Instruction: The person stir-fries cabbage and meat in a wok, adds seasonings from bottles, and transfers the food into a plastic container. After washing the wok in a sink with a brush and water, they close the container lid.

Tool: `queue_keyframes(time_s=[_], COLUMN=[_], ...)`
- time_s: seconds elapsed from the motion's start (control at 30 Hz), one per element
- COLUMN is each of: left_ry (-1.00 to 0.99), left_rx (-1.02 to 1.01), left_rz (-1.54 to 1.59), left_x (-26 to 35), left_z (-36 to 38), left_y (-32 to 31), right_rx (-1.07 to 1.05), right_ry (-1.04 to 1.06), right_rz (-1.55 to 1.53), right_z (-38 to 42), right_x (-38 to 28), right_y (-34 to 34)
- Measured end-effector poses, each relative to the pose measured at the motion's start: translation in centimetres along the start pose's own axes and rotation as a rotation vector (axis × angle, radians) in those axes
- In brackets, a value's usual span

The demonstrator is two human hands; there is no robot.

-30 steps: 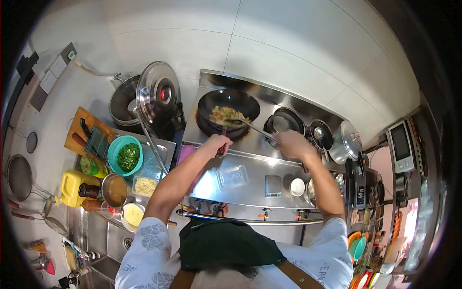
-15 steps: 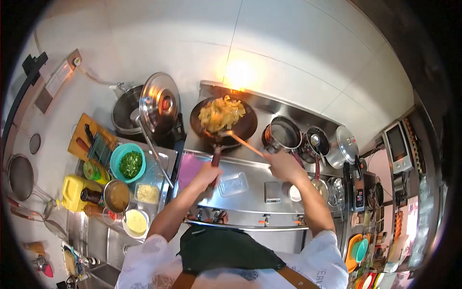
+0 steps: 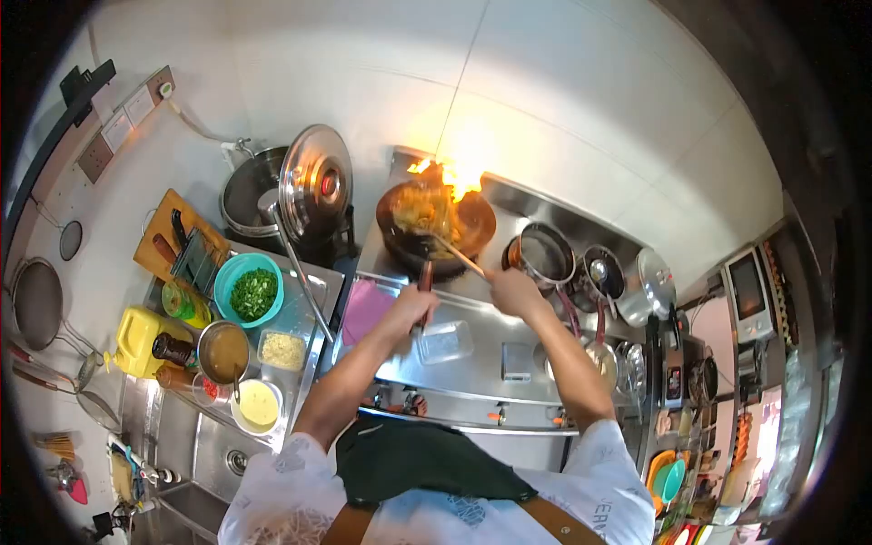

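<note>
Fingers: my left hand (image 3: 411, 309) grips the dark-red wok handle (image 3: 424, 280); my right hand (image 3: 514, 291) is closed on the long metal spatula (image 3: 450, 253).
Wok: the round black wok (image 3: 438, 227) sits beyond both hands, tilted, flame at its far rim.
Axis: handle runs from wok straight toward me; left hand nearer.
Beside wok: the steel saucepan (image 3: 545, 256) stands to its right.

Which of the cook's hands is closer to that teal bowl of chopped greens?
Left. The left hand grips the wok handle, just right of the bowl; the right hand, holding the spatula, is farther right.
</note>
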State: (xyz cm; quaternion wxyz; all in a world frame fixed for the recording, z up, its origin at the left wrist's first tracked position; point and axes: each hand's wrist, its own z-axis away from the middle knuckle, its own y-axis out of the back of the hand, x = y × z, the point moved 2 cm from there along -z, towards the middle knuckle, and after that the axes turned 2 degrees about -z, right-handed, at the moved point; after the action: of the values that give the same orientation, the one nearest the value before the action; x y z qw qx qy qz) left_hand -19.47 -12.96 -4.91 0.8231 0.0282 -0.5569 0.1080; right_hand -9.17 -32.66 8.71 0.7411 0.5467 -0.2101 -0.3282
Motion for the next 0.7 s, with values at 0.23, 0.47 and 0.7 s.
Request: queue_keyframes(time_s=[0.23, 0.47, 0.7], left_ry=[0.063, -0.100, 0.062], left_rx=[0.003, 0.119, 0.015], left_rz=[0.027, -0.029, 0.001], left_x=[0.9, -2.9, -0.3], left_z=[-1.9, 5.1, 3.0], left_y=[0.7, -0.7, 1.1], right_rx=[0.046, 0.040, 0.041], right_ry=[-0.004, -0.041, 0.053], right_rz=[0.003, 0.028, -0.019], right_z=[-0.3, 5.1, 4.4], right_x=[0.7, 0.5, 0.3], right_y=[-0.8, 1.3, 2.6])
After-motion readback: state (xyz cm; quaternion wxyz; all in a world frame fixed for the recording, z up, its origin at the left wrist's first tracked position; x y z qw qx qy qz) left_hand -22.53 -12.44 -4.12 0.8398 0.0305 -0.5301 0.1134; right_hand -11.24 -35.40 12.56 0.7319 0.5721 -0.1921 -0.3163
